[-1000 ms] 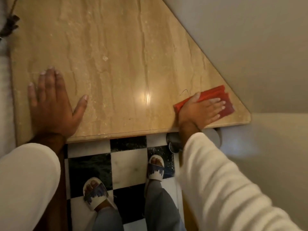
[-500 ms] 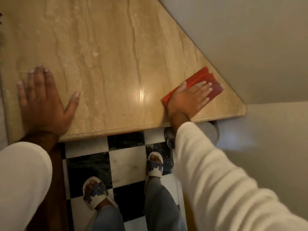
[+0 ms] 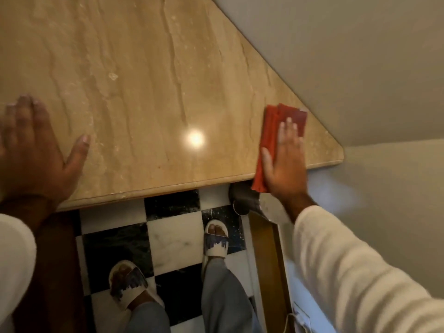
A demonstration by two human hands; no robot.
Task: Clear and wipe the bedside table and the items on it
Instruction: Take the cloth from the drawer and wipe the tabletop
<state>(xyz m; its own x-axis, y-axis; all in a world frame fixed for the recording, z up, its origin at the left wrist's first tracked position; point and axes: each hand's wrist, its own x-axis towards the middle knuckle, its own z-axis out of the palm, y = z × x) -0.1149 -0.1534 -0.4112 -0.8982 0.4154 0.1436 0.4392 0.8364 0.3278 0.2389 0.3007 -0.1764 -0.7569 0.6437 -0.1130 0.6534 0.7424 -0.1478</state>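
Note:
The bedside table (image 3: 149,92) has a tan marble top with nothing standing on it. My right hand (image 3: 284,162) lies flat on a folded red cloth (image 3: 271,131) at the table's right corner, pressing it down. The cloth's near end hangs over the front edge. My left hand (image 3: 33,150) rests flat on the left part of the top, fingers spread, holding nothing.
A grey wall (image 3: 348,56) runs along the table's slanted right edge. Below the front edge is a black-and-white checkered floor (image 3: 173,231) with my sandalled feet. A dark metal object (image 3: 242,203) sits under the right corner, beside a wooden panel (image 3: 264,260).
My right hand has turned the cloth lengthwise and drawn it toward the front edge, so it now overhangs. The left hand has stayed pressed on the top.

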